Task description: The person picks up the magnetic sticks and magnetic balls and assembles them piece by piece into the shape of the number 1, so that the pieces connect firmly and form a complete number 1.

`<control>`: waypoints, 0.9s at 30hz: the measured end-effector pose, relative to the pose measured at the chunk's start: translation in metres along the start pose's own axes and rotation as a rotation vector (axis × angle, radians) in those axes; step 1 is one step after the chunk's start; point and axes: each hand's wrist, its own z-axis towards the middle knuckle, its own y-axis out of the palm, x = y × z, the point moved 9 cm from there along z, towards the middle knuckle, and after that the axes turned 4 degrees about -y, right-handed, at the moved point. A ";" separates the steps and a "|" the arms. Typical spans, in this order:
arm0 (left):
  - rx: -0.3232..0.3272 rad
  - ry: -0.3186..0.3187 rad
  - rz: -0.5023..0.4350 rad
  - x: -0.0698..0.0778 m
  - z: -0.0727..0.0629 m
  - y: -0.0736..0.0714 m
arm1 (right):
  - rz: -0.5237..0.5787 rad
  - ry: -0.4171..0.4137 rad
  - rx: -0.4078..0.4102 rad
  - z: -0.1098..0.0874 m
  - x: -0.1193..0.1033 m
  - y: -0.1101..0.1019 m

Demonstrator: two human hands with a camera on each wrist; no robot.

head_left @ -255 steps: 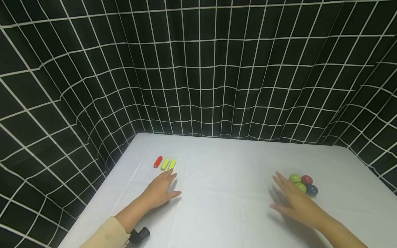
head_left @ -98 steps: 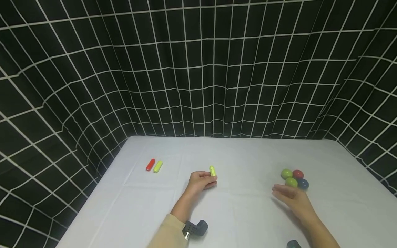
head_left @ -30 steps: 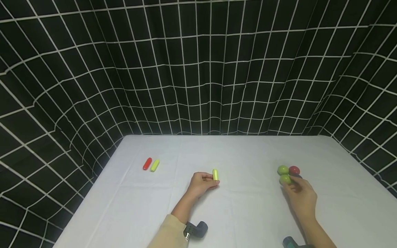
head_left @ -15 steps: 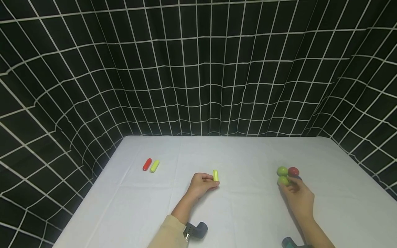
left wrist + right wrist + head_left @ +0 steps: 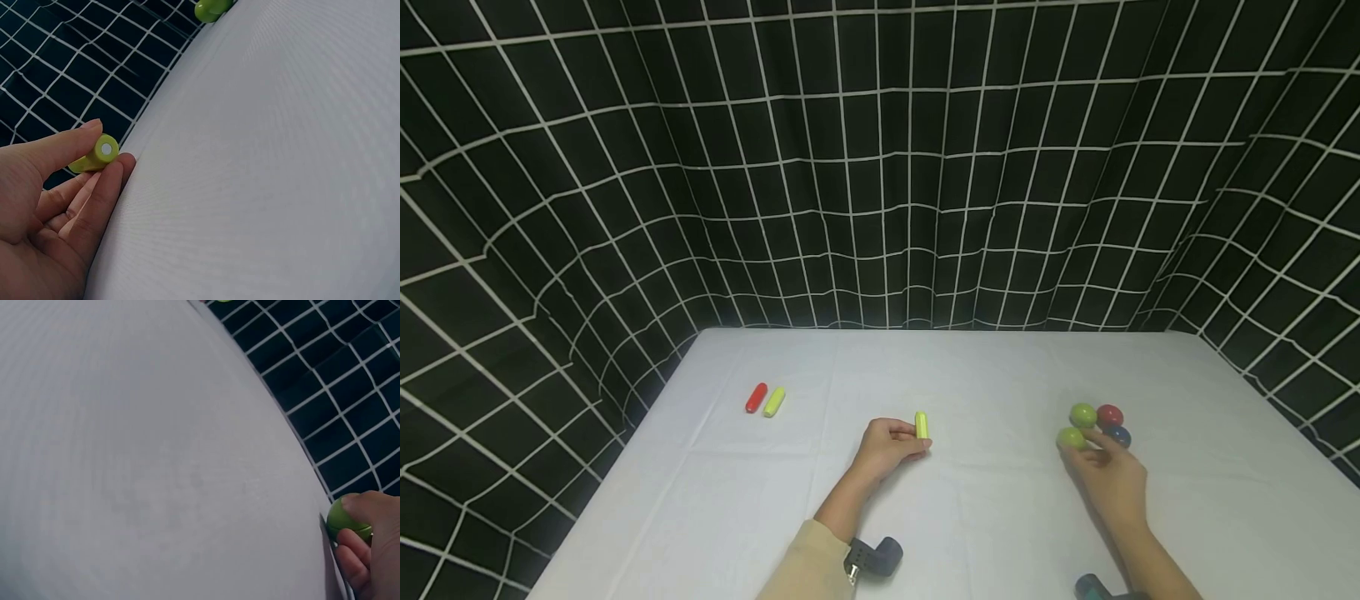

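Note:
Near the middle of the table, my left hand (image 5: pixel 883 447) pinches a short yellow-green rod (image 5: pixel 921 425) that stands upright between thumb and fingers. In the left wrist view the rod (image 5: pixel 106 149) shows a round end with a pale disc. On the right, my right hand (image 5: pixel 1108 483) holds a green ball (image 5: pixel 1071 438) between thumb and fingers; the right wrist view shows the same ball (image 5: pixel 342 520) partly covered by the thumb. Just beyond this hand lie another green ball (image 5: pixel 1083 415), a red ball (image 5: pixel 1110 416) and a blue ball (image 5: pixel 1118 437).
A red rod (image 5: pixel 756 397) and a second yellow-green rod (image 5: pixel 774 402) lie side by side at the left of the white-covered table (image 5: pixel 985 533). Dark curtains (image 5: pixel 895 183) with a white grid enclose the back and sides.
Earlier, my left hand picked the yellow-green rod from the row and brought it to the middle. My right hand has gripped the near green ball and shifted it left, uncovering the blue ball.

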 end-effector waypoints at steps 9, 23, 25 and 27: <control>-0.017 -0.005 0.019 0.002 -0.002 0.001 | 0.004 0.001 -0.014 0.002 0.001 0.004; -0.029 -0.048 0.014 -0.003 -0.001 0.002 | 0.144 0.049 -0.084 0.008 -0.013 0.027; -0.022 -0.051 0.011 -0.003 -0.001 0.002 | 0.175 0.050 -0.090 0.010 -0.016 0.031; -0.016 -0.051 0.007 -0.002 -0.002 0.001 | 0.190 0.054 -0.094 0.012 -0.019 0.036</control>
